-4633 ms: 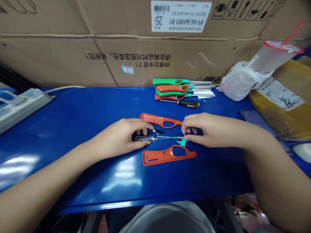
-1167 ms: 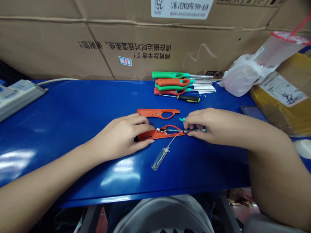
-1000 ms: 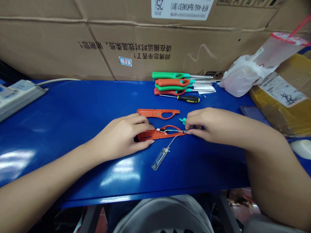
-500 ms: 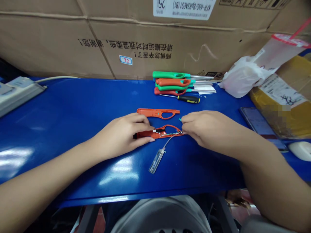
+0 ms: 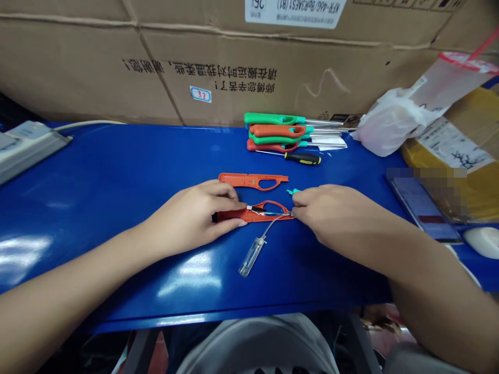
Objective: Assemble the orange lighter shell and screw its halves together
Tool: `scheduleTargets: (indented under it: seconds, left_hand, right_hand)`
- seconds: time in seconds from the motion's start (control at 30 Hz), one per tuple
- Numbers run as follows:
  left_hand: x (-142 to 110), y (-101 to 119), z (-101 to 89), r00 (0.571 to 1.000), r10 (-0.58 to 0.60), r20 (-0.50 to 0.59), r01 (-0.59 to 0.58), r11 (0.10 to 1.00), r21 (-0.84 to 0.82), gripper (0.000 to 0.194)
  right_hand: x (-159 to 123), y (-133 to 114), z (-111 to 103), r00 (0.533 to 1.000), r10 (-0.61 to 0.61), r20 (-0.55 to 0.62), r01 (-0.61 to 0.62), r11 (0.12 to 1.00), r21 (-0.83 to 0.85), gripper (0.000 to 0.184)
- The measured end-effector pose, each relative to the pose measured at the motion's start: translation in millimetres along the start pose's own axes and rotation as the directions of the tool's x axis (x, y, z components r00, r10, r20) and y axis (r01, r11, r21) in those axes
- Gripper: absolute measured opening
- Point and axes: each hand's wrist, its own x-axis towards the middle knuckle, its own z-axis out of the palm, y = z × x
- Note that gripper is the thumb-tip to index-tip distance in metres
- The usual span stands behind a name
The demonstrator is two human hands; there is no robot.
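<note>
An opened stick lighter lies in two orange halves on the blue table. My left hand [image 5: 212, 210] is closed around the rear of the near half-shell [image 5: 268, 217], pressing it to the tabletop. Inside that shell run thin wires [image 5: 275, 213] and a black part with a white end. My right hand [image 5: 327, 208] pinches the wires at the shell's narrow end; its fingertips are partly hidden. A small teal piece [image 5: 292, 191] shows by its index finger. From that end a thin tube leads to a clear fuel tank [image 5: 251, 257]. The other half-shell [image 5: 253, 181] lies just beyond.
Behind lie several stacked stick lighters [image 5: 276, 132] and a black-yellow screwdriver [image 5: 303, 158], against a large cardboard box [image 5: 97, 67]. At right are a plastic bag [image 5: 390, 122], a cup [image 5: 448, 83], a phone [image 5: 423, 208] and a white mouse [image 5: 483, 241]. A power strip [image 5: 33, 148] sits left.
My right hand has shifted slightly down and turned, and more of the teal piece shows. The wires in the shell lie straighter. My left hand has stayed on the half-shell.
</note>
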Motion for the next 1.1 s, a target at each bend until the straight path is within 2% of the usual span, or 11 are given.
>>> scheduleTargets:
  seconds: [0.2,0.33,0.47,0.8,1.0,1.1]
  left_hand:
    - [0.6,-0.4,-1.3,1.0,-0.005,0.011,0.005,1.0,-0.012,0.024]
    - [-0.5,-2.3,-1.9,1.0,0.004,0.01,-0.004,1.0,-0.001,0.025]
    - [-1.9,-2.3,-1.6,1.0,0.03,-0.009,-0.03,0.998,0.046,0.025]
    - [-2.0,-0.1,-4.8,1.0,0.021,0.006,-0.021,0.997,0.07,0.024]
    - [1.1,5.4,0.4,0.996,0.005,-0.091,-0.004,1.0,0.014,0.032]
    - [3.7,7.6,6.9,0.986,0.021,-0.163,-0.026,0.999,-0.027,0.032]
  right_hand:
    - [0.0,-0.7,-4.2,1.0,0.019,-0.003,-0.019,0.999,0.025,0.03]
    - [3.6,16.0,-9.5,0.995,0.069,0.073,-0.08,0.983,0.166,0.027]
    - [8.7,29.4,-9.5,0.995,0.104,-0.005,-0.097,0.94,0.326,0.015]
    - [19.5,31.1,0.4,0.991,0.126,0.043,-0.132,0.885,0.446,0.014]
    - [15.4,32.1,-4.8,0.99,0.137,-0.019,-0.118,0.911,0.396,0.014]
    - [11.6,40.5,-7.9,0.954,0.292,-0.071,-0.25,0.904,0.347,0.016]
